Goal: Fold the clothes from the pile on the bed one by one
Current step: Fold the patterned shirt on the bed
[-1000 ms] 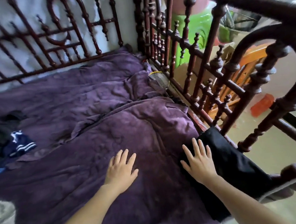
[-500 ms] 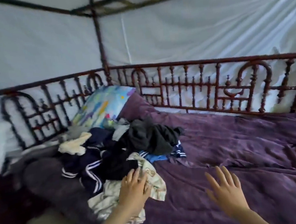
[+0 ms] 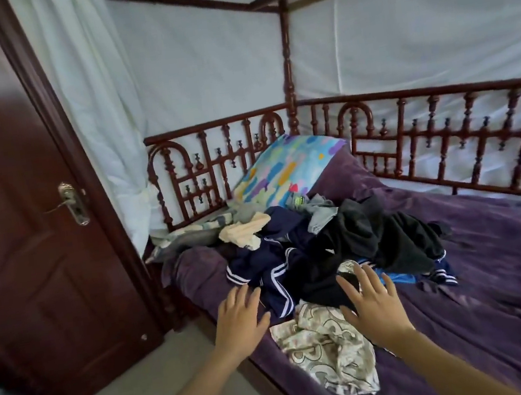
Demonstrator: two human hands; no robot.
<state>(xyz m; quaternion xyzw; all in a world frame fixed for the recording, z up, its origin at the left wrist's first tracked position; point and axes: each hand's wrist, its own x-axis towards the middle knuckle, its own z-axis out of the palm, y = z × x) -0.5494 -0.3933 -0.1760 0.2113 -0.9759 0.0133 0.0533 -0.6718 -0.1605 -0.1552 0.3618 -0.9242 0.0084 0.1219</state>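
Both hands are flat with fingers spread and apart from each other, and neither holds anything. The left hand [image 3: 240,321] sits at lower centre-left of the frame, over the near edge of the bed [image 3: 495,282]. The right hand [image 3: 374,306] is at lower centre, over the near fringe of the pile [image 3: 325,248]. Whether either palm touches cloth cannot be told.

The pile lies straight ahead of the hands, up-frame, in the middle of the picture, spreading from the pillow [image 3: 291,166] at upper centre down toward the wrists. Its nearest piece is a cream patterned garment [image 3: 332,350]. It lies between the two forearms, its long axis running down-frame along the bed edge toward the viewer. The right hand overlaps its upper end and looks the nearer one. The left hand is just beside a navy striped garment [image 3: 269,272]. A black garment [image 3: 387,237] heaps up-frame of the right fingers.

Judging by this, the cream piece is the easiest pick: the right hand is already on top of it, while the left must cross rightward.
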